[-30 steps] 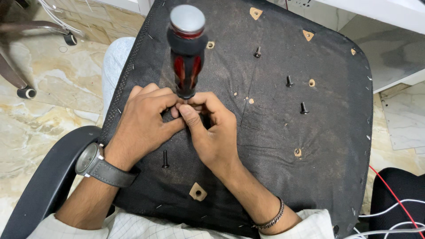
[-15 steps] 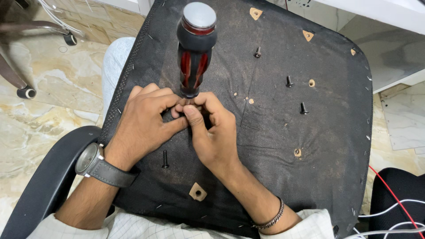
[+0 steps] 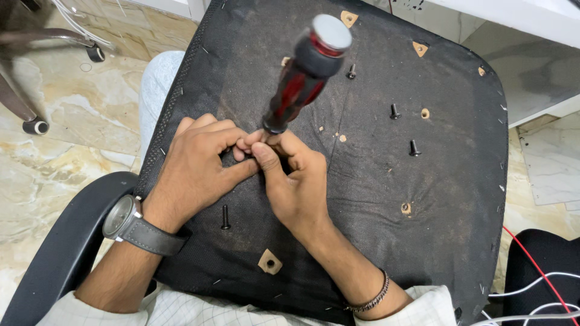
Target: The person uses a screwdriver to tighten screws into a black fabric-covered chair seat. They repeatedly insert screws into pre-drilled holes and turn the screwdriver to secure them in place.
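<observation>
My left hand (image 3: 196,163) and right hand (image 3: 290,181) pinch the screwdriver (image 3: 302,75) tip at my fingers; four bolts (image 3: 225,216) lie loose beyond them, undriven.

Both hands, left (image 3: 202,160) and right (image 3: 290,181), pinch the screwdriver (image 3: 302,78) shaft near its tip. It tilts over the seat underside (image 3: 362,199). Loose bolts (image 3: 225,216) lie nearby.

A grey office-chair caster (image 3: 35,126) is being seen at nine o'clock on the marbled floor (image 3: 66,102), while a red cable (image 3: 531,259) and white cables (image 3: 531,284) are being seen at four o'clock.
</observation>
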